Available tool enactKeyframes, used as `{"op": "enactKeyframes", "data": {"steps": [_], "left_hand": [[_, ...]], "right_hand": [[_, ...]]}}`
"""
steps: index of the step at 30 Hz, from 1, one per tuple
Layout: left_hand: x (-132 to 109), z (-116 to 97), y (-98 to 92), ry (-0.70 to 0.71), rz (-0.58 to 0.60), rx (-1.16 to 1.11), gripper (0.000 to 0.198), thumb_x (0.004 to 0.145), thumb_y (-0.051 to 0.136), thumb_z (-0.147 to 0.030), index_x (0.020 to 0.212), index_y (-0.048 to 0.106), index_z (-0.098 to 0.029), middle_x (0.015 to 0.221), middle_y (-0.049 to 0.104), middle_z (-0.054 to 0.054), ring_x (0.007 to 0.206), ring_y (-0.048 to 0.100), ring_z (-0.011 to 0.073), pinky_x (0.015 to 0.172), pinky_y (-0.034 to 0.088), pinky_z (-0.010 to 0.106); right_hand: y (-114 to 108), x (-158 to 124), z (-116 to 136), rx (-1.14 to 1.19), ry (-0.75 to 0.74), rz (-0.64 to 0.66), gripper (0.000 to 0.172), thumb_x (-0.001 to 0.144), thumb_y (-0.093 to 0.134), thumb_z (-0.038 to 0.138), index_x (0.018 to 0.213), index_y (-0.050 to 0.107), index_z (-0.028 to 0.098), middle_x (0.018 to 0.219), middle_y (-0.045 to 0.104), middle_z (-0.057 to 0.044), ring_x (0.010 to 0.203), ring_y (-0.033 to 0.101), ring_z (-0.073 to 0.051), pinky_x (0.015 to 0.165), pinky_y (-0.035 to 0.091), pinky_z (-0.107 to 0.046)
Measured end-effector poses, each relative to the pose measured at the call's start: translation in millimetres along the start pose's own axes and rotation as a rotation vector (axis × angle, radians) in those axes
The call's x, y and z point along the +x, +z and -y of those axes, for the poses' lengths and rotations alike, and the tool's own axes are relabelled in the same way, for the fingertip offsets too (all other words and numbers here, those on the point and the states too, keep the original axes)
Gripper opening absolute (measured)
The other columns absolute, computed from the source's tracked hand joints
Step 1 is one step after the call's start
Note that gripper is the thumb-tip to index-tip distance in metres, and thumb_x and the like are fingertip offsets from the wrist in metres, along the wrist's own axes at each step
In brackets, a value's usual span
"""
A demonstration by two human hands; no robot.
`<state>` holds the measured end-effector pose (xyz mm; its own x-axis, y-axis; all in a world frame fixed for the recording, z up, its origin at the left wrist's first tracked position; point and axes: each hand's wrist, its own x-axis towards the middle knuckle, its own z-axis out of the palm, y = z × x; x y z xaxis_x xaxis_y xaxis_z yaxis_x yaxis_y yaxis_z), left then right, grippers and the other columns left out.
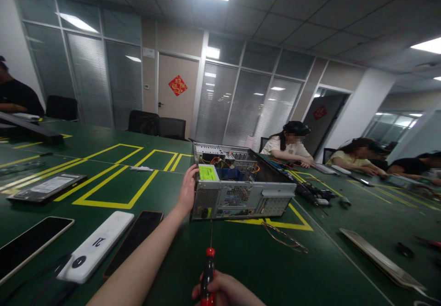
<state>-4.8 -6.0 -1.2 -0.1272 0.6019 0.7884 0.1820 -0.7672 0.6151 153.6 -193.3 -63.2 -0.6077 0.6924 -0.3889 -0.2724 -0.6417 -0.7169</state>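
Observation:
An open grey computer case [241, 198] lies on its side on the green table [262, 260], with wires and a green-labelled power supply [208, 172] showing inside. My left hand [188, 189] grips the case's left rear corner, thumb on top. My right hand [223, 292] at the bottom edge is closed round a red-and-black screwdriver [208, 274]. The screwdriver's thin shaft points at the rear panel of the case, low down near its left end.
A white power bank [98, 246], two dark phones [134, 239] and a hard drive [46, 187] lie at the left. A pair of glasses [284, 238] rests in front of the case and a metal side panel [382, 260] at the right. Other people sit at the far side.

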Motion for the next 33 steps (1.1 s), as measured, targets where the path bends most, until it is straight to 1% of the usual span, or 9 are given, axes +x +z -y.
{"op": "enactKeyframes", "data": {"steps": [4, 9, 14, 18, 22, 26, 28, 30, 33], "left_hand": [[0, 1, 0.5, 0.010, -0.008, -0.006, 0.044, 0.100, 0.026, -0.046, 0.121, 0.057, -0.024, 0.141, 0.050, 0.009, 0.133, 0.046, 0.0221, 0.114, 0.036, 0.046], [0, 1, 0.8, 0.008, -0.006, -0.021, 0.043, 0.099, 0.026, -0.047, 0.121, 0.057, -0.025, 0.141, 0.050, 0.009, 0.133, 0.046, 0.0218, 0.114, 0.036, 0.045], [0, 0, 0.9, -0.006, -0.001, -0.018, 0.043, 0.099, 0.026, -0.047, 0.121, 0.056, -0.025, 0.141, 0.049, 0.009, 0.134, 0.045, 0.0216, 0.115, 0.034, 0.045], [0, 1, 0.9, -0.004, -0.001, -0.021, 0.043, 0.099, 0.026, -0.047, 0.121, 0.056, -0.025, 0.141, 0.049, 0.009, 0.134, 0.045, 0.0217, 0.115, 0.035, 0.045], [0, 0, 0.7, -0.016, 0.001, -0.019, 0.043, 0.099, 0.026, -0.046, 0.121, 0.057, -0.026, 0.142, 0.049, 0.008, 0.135, 0.045, 0.0222, 0.115, 0.034, 0.045], [0, -1, 0.3, -0.019, 0.000, -0.016, 0.043, 0.099, 0.026, -0.046, 0.121, 0.057, -0.025, 0.142, 0.049, 0.008, 0.135, 0.044, 0.0228, 0.115, 0.034, 0.046], [0, -2, 0.4, -0.021, 0.003, -0.014, 0.043, 0.099, 0.026, -0.047, 0.121, 0.056, -0.024, 0.142, 0.049, 0.009, 0.135, 0.044, 0.0228, 0.115, 0.034, 0.047], [0, -1, 0.6, -0.020, 0.002, -0.017, 0.043, 0.099, 0.026, -0.046, 0.121, 0.056, -0.024, 0.142, 0.049, 0.009, 0.135, 0.044, 0.0225, 0.115, 0.034, 0.046], [0, -1, 1.2, -0.012, -0.002, -0.024, 0.043, 0.099, 0.026, -0.046, 0.121, 0.056, -0.024, 0.142, 0.049, 0.009, 0.134, 0.045, 0.0221, 0.115, 0.034, 0.046]], "right_hand": [[3, -2, 1, 0.002, 0.002, -0.017, 0.039, 0.049, 0.064, 0.023, 0.084, 0.047, 0.020, 0.080, 0.068, -0.004, 0.075, 0.069, -0.023, 0.077, 0.043, -0.039], [3, -3, 1, -0.002, 0.015, -0.023, 0.037, 0.050, 0.062, 0.024, 0.084, 0.046, 0.021, 0.081, 0.069, -0.003, 0.074, 0.068, -0.021, 0.078, 0.042, -0.038], [0, -5, 3, 0.013, 0.020, -0.041, 0.039, 0.050, 0.062, 0.025, 0.086, 0.046, 0.019, 0.085, 0.067, -0.006, 0.075, 0.068, -0.023, 0.077, 0.042, -0.038], [-1, -10, 7, 0.019, 0.029, -0.049, 0.039, 0.051, 0.062, 0.025, 0.087, 0.048, 0.018, 0.086, 0.067, -0.006, 0.073, 0.068, -0.021, 0.075, 0.043, -0.035], [-2, -12, 8, 0.021, 0.027, -0.068, 0.034, 0.054, 0.060, 0.023, 0.086, 0.050, 0.017, 0.086, 0.068, -0.006, 0.070, 0.068, -0.018, 0.072, 0.044, -0.032], [-4, -9, 6, 0.021, 0.042, -0.113, 0.030, 0.059, 0.063, 0.024, 0.086, 0.052, 0.018, 0.075, 0.067, -0.002, 0.060, 0.064, -0.014, 0.061, 0.044, -0.026], [-4, -9, 7, 0.021, 0.063, -0.155, 0.026, 0.068, 0.065, 0.031, 0.087, 0.053, 0.018, 0.068, 0.065, -0.001, 0.052, 0.060, -0.012, 0.051, 0.040, -0.022], [-1, -13, 10, 0.026, 0.074, -0.210, 0.024, 0.076, 0.065, 0.038, 0.084, 0.053, 0.019, 0.064, 0.063, 0.000, 0.043, 0.053, -0.009, 0.042, 0.030, -0.017], [4, -26, 18, 0.050, 0.068, -0.288, 0.027, 0.085, 0.061, 0.040, 0.075, 0.053, 0.016, 0.061, 0.059, 0.002, 0.036, 0.042, -0.002, 0.035, 0.016, -0.013]]}}
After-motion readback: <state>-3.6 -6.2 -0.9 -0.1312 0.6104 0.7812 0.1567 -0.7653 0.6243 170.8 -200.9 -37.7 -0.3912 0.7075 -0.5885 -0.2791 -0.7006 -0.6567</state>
